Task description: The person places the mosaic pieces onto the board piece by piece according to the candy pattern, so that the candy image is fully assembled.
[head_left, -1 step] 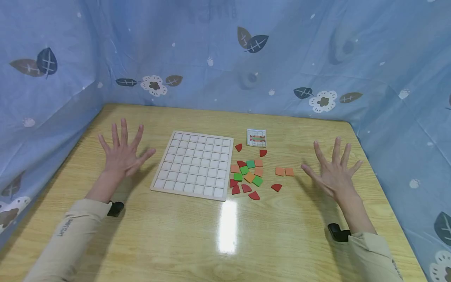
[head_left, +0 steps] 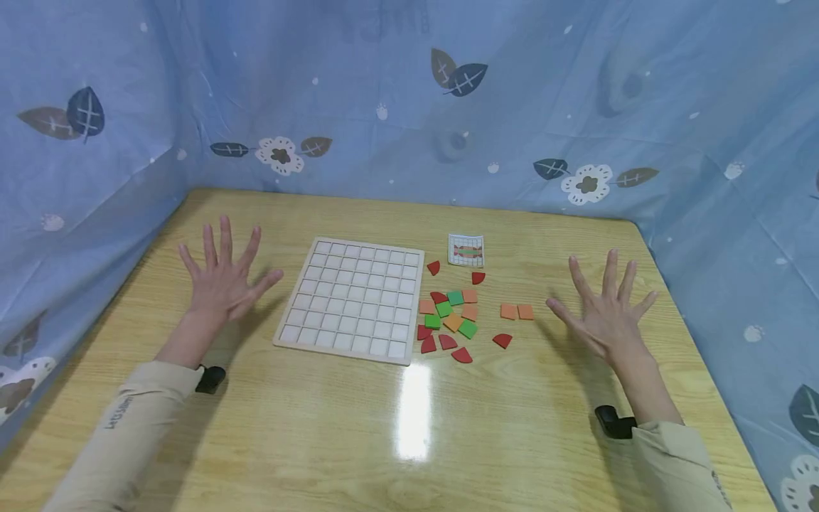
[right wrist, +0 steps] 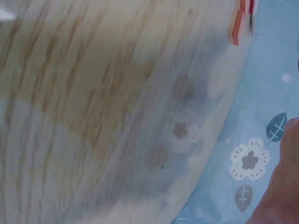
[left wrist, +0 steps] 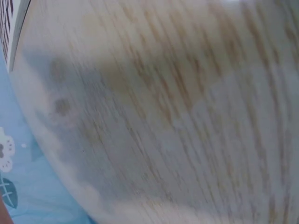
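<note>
My left hand (head_left: 220,284) is spread wide over the table, left of a square wooden grid board (head_left: 352,300) with white cells. Far to the right, my right hand (head_left: 604,320) also has its fingers spread and holds nothing. Between the board and that hand lie loose tiles: green squares (head_left: 468,329), orange squares (head_left: 508,311) and red quarter-round pieces (head_left: 462,355). A small printed card (head_left: 466,250) with a gridded candy-shaped picture sits behind them. In the right wrist view, part of the right hand (right wrist: 275,191) shows at the edge.
The glossy wooden table (head_left: 307,427) carries a bright light reflection in front of the board. A blue patterned cloth (head_left: 384,92) hangs along the back and both sides. Each wrist wears a black camera (head_left: 210,379), just beyond a beige sleeve (head_left: 128,434).
</note>
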{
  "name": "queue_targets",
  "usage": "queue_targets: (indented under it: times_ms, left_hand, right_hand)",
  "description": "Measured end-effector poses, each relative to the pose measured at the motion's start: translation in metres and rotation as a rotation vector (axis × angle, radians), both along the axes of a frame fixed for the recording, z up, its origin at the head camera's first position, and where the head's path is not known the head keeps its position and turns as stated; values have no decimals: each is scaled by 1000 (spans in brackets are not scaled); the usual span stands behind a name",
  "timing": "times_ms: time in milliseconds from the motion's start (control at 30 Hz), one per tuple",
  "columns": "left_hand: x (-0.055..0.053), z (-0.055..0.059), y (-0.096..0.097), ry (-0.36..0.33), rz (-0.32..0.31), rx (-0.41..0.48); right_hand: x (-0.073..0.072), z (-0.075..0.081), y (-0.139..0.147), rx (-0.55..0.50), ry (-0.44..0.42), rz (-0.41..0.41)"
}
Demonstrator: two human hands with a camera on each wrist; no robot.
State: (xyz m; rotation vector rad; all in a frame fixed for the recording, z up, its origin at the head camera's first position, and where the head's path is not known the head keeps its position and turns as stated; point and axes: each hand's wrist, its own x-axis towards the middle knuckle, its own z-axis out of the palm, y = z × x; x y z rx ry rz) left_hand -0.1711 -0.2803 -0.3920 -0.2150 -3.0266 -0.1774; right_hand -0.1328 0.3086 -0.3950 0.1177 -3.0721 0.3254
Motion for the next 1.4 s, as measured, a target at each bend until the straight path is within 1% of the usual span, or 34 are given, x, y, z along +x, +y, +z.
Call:
queue_targets:
  times_ms: [200,467,567,667,767,867,933,1067,1167,1267,1400]
  left_hand:
    - [0,1,0,-7,15,6]
    - [3,4,2,-31,41,16]
    - [5,3,5,-40,44,0]
    - [11,2,10,-50,32,-1]
    - [20,-1,14,-61,7,14]
    - [32,-4,17,-76,-22,26]
    - [41,-7,20,-103,-51,34]
    - [58,-11,26,-162,-136,77]
    - [69,-14,27,-185,-202,80]
    - [75,-16,24,-184,-241,71]
    - [75,-18,21,-173,-281,90]
  right_hand:
    - [-4,1,-3,6,-11,8]
    - [-5,3,-9,4,-6,19]
    - [-6,3,-10,7,3,24]
    - [-5,3,-12,7,22,39]
    - [-1,1,-15,-3,40,61]
    - [5,-1,-20,-10,51,86]
    - [11,-2,-22,-9,58,101]
    - [23,-1,-25,16,86,136]
    - [34,-1,-30,22,106,178]
    - [44,-2,-35,16,111,222]
    - [55,-3,-37,-3,100,254]
